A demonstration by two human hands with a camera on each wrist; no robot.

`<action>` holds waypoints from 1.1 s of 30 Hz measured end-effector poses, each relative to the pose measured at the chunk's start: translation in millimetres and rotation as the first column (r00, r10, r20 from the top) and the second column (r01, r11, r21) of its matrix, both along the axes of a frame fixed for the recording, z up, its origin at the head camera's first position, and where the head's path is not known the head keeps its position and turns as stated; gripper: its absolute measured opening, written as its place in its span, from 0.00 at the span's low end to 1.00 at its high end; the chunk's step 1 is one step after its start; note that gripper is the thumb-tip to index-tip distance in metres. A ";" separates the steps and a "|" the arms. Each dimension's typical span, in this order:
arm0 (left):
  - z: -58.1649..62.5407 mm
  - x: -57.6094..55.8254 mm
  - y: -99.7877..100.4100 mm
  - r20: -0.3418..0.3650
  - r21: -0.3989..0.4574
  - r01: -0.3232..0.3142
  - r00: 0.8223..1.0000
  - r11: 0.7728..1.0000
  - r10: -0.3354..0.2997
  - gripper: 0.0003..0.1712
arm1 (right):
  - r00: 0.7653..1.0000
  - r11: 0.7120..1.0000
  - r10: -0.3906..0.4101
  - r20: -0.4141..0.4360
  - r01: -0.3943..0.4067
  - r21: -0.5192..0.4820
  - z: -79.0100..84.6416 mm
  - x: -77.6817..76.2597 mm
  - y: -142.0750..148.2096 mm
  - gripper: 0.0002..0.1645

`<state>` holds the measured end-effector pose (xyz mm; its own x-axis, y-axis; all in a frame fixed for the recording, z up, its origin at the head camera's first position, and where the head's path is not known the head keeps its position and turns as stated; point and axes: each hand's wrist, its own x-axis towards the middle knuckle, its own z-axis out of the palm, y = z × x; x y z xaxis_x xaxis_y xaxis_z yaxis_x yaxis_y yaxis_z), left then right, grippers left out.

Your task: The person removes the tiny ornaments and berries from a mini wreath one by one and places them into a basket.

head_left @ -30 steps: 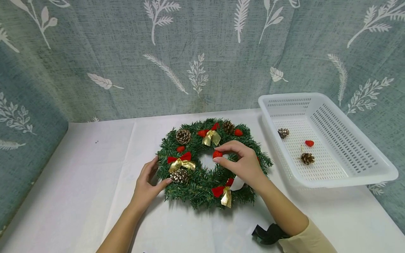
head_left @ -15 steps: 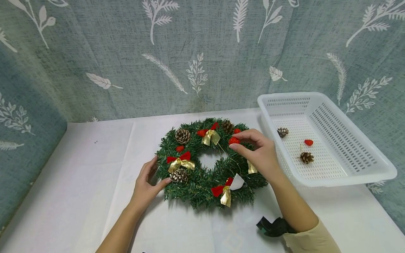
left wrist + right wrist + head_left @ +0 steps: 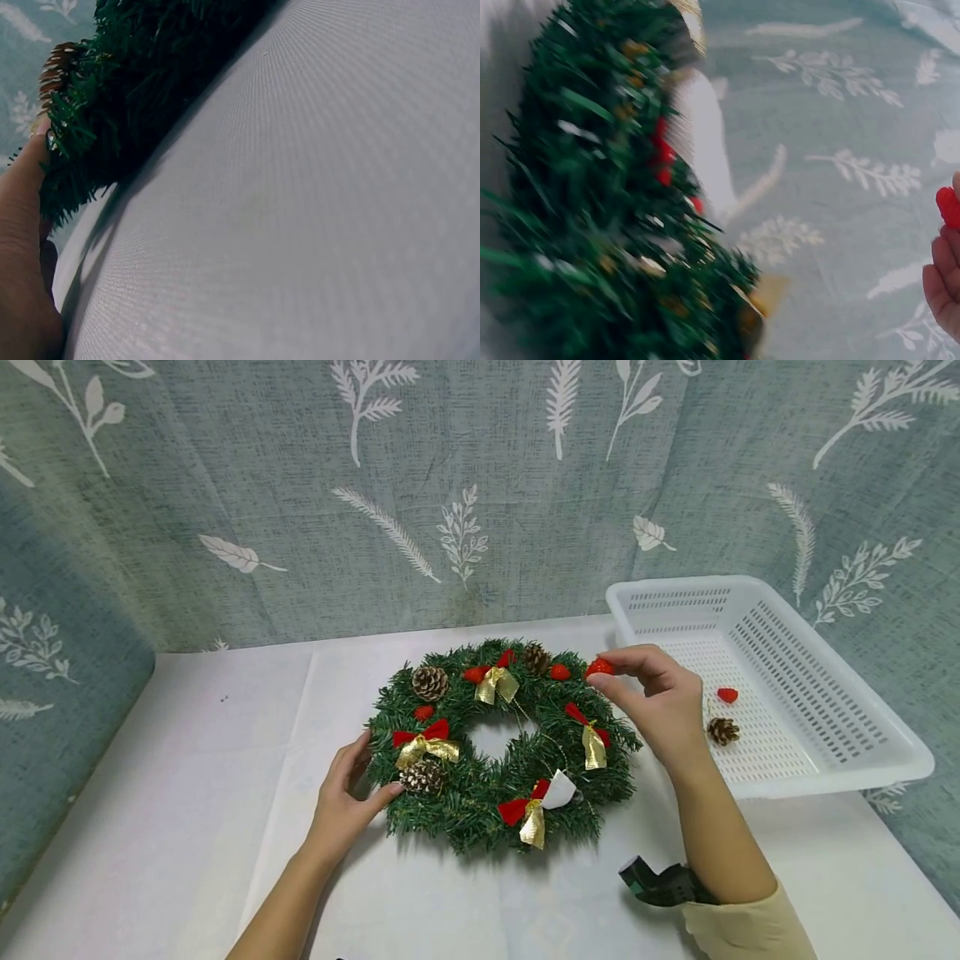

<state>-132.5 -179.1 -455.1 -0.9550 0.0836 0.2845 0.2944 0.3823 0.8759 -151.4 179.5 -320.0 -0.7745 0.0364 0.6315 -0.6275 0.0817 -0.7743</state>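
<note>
A green Christmas wreath (image 3: 465,814) with red-and-gold bows, pinecones and red berries lies flat on the white table. My left hand (image 3: 341,810) grips its left edge, thumb on top near a frosted pinecone (image 3: 422,776) and fingers round the outer side. In the left wrist view the thumb (image 3: 26,169) touches the greenery. Between thumb and fingertips my right hand (image 3: 663,702) pinches a red berry ornament (image 3: 599,668), raised over the wreath's upper right edge. That red berry (image 3: 949,206) also shows at the edge of the right wrist view.
A white plastic basket (image 3: 847,781) stands to the right, holding a pinecone (image 3: 723,731) and a red berry (image 3: 727,694); my right hand hides part of it. A white tag-like piece (image 3: 558,790) sits by the lower bow. Patterned cloth (image 3: 300,485) hangs behind the table.
My right hand has carried the red berry from over the wreath's centre up and right to its outer edge, uncovering the right-hand bow. The left hand keeps its grip.
</note>
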 end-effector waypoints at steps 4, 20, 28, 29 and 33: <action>-0.1 0.6 -0.2 -0.001 -0.002 -0.005 1.000 1.000 0.005 0.47 | 0.999 0.997 -0.048 0.024 0.049 -0.060 6.1 2.2 13.5 0.13; 1.0 -0.1 0.5 0.005 0.015 0.007 1.000 1.000 -0.007 0.48 | 0.955 0.896 -0.242 0.173 0.288 -0.338 16.7 5.8 71.5 0.11; 0.0 -1.4 0.4 -0.005 0.014 0.007 1.000 1.000 -0.007 0.48 | 0.941 0.844 -0.278 0.195 0.336 -0.418 12.6 1.0 95.3 0.13; -0.1 -1.4 0.4 -0.005 0.015 0.007 1.000 1.000 -0.007 0.48 | 0.935 0.840 -0.289 0.205 0.351 -0.415 11.8 0.5 97.5 0.13; -0.7 -1.4 0.0 -0.010 0.017 0.008 1.000 1.000 -0.008 0.48 | 0.906 0.821 -0.332 0.262 0.415 -0.393 9.5 -0.7 105.2 0.13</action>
<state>-133.8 -179.1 -455.8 -0.9514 0.0866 0.2956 0.3063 0.3650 0.8791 -152.1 284.7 -310.5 -0.7400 0.5809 0.3392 -0.4692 -0.0844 -0.8790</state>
